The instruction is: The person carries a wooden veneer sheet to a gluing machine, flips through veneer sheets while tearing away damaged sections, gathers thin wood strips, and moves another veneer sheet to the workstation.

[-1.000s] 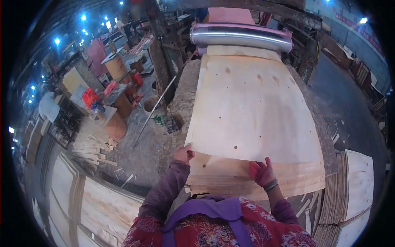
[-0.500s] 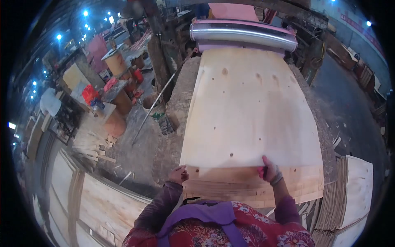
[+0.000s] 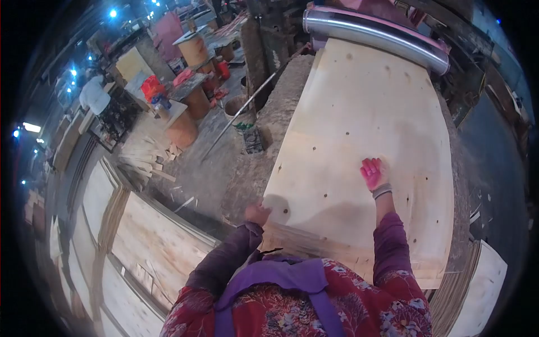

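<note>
A broad, pale wood veneer sheet (image 3: 365,123) with dark knots lies in front of me, reaching from a shiny metal roller (image 3: 376,39) down towards my body. My left hand (image 3: 257,214) is at the sheet's left edge, near the close corner. Its fingers are curled, and what they hold, if anything, is hidden. My right hand (image 3: 375,174) is over the right-middle of the sheet, palm turned up and fingers loosely bent, with pink on the fingers and palm. Nothing shows in it. Whether it touches the wood is unclear.
Stacked veneer sheets stand at the lower left (image 3: 151,241) and lower right (image 3: 483,281). Left of the worktop are a bucket (image 3: 240,109), a long rod (image 3: 241,109) and wood scraps (image 3: 146,163). Another person (image 3: 95,98) is farther left.
My right hand has moved forward over the sheet and turned its palm up. My left hand stays near the left edge. The view has shifted, putting the roller higher and farther right.
</note>
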A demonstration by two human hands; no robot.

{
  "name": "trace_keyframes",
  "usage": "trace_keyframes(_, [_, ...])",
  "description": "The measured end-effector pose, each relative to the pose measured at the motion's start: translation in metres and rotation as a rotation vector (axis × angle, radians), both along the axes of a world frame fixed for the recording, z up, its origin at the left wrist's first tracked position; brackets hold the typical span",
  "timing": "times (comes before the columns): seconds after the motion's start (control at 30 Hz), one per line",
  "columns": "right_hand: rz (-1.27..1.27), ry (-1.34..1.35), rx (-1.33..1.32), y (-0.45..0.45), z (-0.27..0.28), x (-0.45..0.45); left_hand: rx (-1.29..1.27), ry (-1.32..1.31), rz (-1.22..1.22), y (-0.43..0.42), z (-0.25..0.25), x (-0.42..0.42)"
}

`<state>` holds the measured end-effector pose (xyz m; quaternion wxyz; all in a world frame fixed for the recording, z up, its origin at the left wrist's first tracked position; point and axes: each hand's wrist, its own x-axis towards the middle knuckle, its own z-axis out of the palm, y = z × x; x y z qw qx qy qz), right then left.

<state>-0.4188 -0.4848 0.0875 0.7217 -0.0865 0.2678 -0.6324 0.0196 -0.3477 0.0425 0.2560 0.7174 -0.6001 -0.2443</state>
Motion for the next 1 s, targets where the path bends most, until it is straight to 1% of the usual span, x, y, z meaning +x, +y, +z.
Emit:
trace_keyframes(0.03, [-0.007, 0.048, 0.022, 0.01, -0.001, 0.011, 0.01, -0.183, -0.116, -0.001, -0.001, -0.001])
trace_keyframes(0.07, [-0.016, 0.096, 0.042, 0.022, -0.003, 0.023, 0.008, -0.181, -0.115, 0.001, -0.002, -0.005])
trace_keyframes(0.13, [-0.005, 0.183, 0.043, 0.06, 0.001, 0.043, -0.148, -0.478, -0.04, 0.011, 0.007, -0.017])
trace_keyframes(0.17, [0.023, 0.179, 0.028, 0.08, 0.0, 0.048, -0.153, -0.474, -0.043, 0.013, 0.013, -0.02])
trace_keyframes(0.23, [0.036, 0.179, 0.009, 0.119, 0.003, 0.058, 0.155, -0.254, 0.065, 0.011, 0.024, -0.023])
trace_keyframes(0.27, [0.053, 0.192, 0.031, 0.138, 0.011, 0.064, 0.147, -0.25, 0.052, 0.01, 0.016, -0.022])
trace_keyframes(0.33, [0.053, 0.206, 0.044, 0.168, 0.018, 0.069, -0.121, -0.372, 0.086, 0.003, -0.01, -0.015])
trace_keyframes(0.37, [0.074, 0.193, 0.076, 0.182, 0.018, 0.072, -0.132, -0.37, 0.075, -0.005, -0.018, -0.006])
trace_keyframes(0.43, [0.084, 0.181, 0.1, 0.202, 0.017, 0.076, 0.16, -0.058, 0.029, -0.019, -0.017, 0.01])
trace_keyframes(0.47, [0.141, 0.154, 0.089, 0.212, 0.016, 0.077, 0.153, -0.057, 0.018, -0.021, -0.013, 0.011])
trace_keyframes(0.5, [0.198, 0.128, 0.079, 0.221, 0.018, 0.078, 0.097, 0.087, 0.087, -0.02, 0.004, 0.009])
trace_keyframes(0.53, [0.215, 0.173, 0.153, 0.231, 0.027, 0.082, 0.044, 0.232, 0.155, -0.021, 0.014, 0.008])
trace_keyframes(0.57, [0.207, 0.175, 0.15, 0.238, 0.029, 0.085, 0.042, 0.234, 0.147, -0.023, 0.016, 0.008])
trace_keyframes(0.63, [0.312, 0.068, 0.271, 0.249, 0.034, 0.092, -0.123, 0.492, 0.107, -0.026, 0.024, 0.009])
trace_keyframes(0.67, [0.28, 0.144, 0.35, 0.256, 0.037, 0.097, -0.125, 0.493, 0.102, -0.028, 0.029, 0.009])
trace_keyframes(0.7, [0.276, 0.145, 0.347, 0.259, 0.038, 0.098, -0.1, 0.567, 0.087, -0.026, 0.046, 0.005])
trace_keyframes(0.73, [0.348, 0.11, 0.332, 0.262, 0.039, 0.098, -0.073, 0.641, 0.071, -0.025, 0.061, 0.002])
trace_keyframes(0.77, [0.42, 0.076, 0.318, 0.264, 0.041, 0.099, -0.074, 0.643, 0.069, -0.025, 0.071, 0.0])
trace_keyframes(0.8, [0.419, 0.077, 0.318, 0.267, 0.044, 0.099, -0.099, 0.713, 0.053, -0.025, 0.078, -0.002])
trace_keyframes(0.83, [0.432, 0.123, 0.336, 0.269, 0.049, 0.1, -0.125, 0.784, 0.037, -0.024, 0.087, -0.003])
trace_keyframes(0.87, [0.445, 0.17, 0.353, 0.27, 0.053, 0.1, -0.126, 0.786, 0.036, -0.023, 0.097, -0.005])
trace_keyframes(0.93, [0.399, 0.131, 0.349, 0.269, 0.062, 0.102, -0.103, 1.008, 0.069, -0.021, 0.114, -0.01])
trace_keyframes(0.97, [0.352, 0.09, 0.344, 0.268, 0.064, 0.101, -0.104, 1.011, 0.067, -0.02, 0.117, -0.01])
trace_keyframes(1.0, [0.348, 0.092, 0.343, 0.267, 0.06, 0.098, -0.085, 1.096, 0.063, -0.02, 0.119, -0.008])
